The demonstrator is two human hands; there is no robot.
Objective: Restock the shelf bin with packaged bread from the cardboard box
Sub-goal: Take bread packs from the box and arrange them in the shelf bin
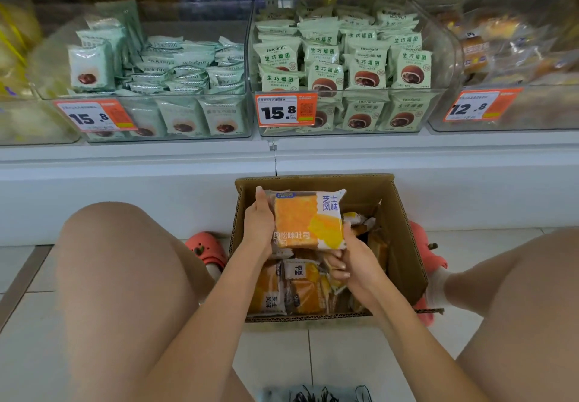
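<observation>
1. The cardboard box [404,213] sits open on the floor, just below the white shelf front.
2. Above the box, both hands hold one orange-and-white bread pack [308,218]; the left hand [258,223] grips its left edge with the thumb on top, and the right hand [352,256] curls round its lower right corner.
3. The fingers under the pack are hidden, and its lower print is partly covered.
4. More bread packs [293,289] lie jumbled inside the box; the right forearm covers some, and those deep at the right side are too dark to make out.
5. Above the box, the middle shelf bin [445,57] holds green packets [326,71] behind a price tag [285,110]; the bins at either edge are blurred.
</observation>
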